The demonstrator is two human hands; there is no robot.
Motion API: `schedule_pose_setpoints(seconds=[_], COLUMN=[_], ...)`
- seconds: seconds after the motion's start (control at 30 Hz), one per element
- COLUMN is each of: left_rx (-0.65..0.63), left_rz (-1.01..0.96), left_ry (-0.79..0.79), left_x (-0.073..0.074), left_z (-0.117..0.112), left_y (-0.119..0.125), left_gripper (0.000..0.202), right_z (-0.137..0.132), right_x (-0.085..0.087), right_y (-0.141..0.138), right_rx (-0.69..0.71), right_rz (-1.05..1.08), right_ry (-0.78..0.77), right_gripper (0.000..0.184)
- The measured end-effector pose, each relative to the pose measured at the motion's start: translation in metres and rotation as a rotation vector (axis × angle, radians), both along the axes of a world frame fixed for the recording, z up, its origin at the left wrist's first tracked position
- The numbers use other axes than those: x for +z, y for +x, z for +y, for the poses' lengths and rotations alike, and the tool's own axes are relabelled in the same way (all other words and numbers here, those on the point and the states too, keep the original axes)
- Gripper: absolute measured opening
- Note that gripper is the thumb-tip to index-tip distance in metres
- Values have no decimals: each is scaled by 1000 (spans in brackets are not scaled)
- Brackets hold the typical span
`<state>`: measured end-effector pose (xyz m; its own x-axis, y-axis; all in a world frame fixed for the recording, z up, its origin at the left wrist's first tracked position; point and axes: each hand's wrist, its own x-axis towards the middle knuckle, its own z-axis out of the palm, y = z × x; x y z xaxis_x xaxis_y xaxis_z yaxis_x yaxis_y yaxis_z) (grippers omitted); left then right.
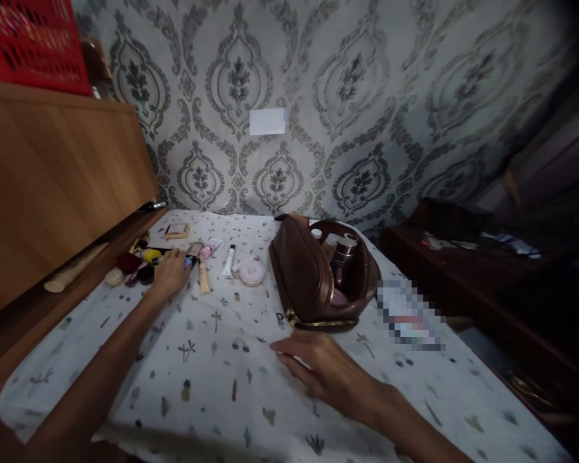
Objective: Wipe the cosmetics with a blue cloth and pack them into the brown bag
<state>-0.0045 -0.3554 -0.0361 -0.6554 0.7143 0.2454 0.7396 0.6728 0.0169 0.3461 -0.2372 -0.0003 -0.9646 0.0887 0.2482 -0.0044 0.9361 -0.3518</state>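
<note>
My left hand (171, 273) reaches to the far left of the table and rests on a cluster of small cosmetics (142, 262), fingers curled over a dark pencil-like item; what it grips is unclear. My right hand (321, 366) lies flat on the patterned white tablecloth (212, 386), fingers stretched out, holding nothing, just in front of an open brown leather cosmetic bag (309, 280). Bottles and jars stand inside the bag. Between the hands lie a white tube (228, 260), a round pink compact (252, 272) and a beige stick (203, 278).
A wooden cabinet (53, 186) stands along the left edge, with a red crate (29, 42) on top. A patterned wall is behind the table. A dark low table (463, 257) with clutter sits to the right. A small flat palette (177, 230) lies at the back.
</note>
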Motion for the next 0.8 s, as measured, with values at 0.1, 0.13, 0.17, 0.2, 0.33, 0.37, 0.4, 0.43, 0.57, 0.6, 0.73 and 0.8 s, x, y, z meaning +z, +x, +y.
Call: schedule_pose_setpoints(seconds=[0.1,0.13,0.17,0.2,0.33,0.37,0.4,0.43,0.57,0.6,0.73,0.8], left_rx=[10,30,47,63,76,72,69,65,40,32,-37,-113], left_rz=[44,70,92,108,112,116,122,125,93,89,120,153], left_ry=[16,21,25,28,36,42,51,62,88,89,109,134], left_x=[-8,-11,-13,-15,-17,-16,-15,-13,-2,0,5,4], left_z=[0,1,3,4,7,6,5,4,0,0,1,1], left_y=[-1,0,0,0,-1,-1,-1,1,15,20,36,42], left_gripper=[48,48,48,48,43,43,42,43,47,47,39,34], right_z=[-12,-16,-19,-23,-33,-33,-33,-33,-27,-25,-20,-18], right_x=[-6,-7,-9,-13,-39,-48,-57,-65,-77,-76,-69,-68], right_y=[-32,-42,-52,-61,-87,-91,-94,-96,-98,-98,-98,-98], right_rx=[64,85,95,99,83,63,36,9,-37,-34,-63,-75], right_rz=[-65,-83,-94,-98,-76,-62,-45,-22,47,59,92,102], right_ry=[-180,-244,-305,-366,-684,-783,-892,-992,-1268,-1331,-1614,-1737], right_gripper=[25,25,25,24,25,26,27,29,43,45,48,48])
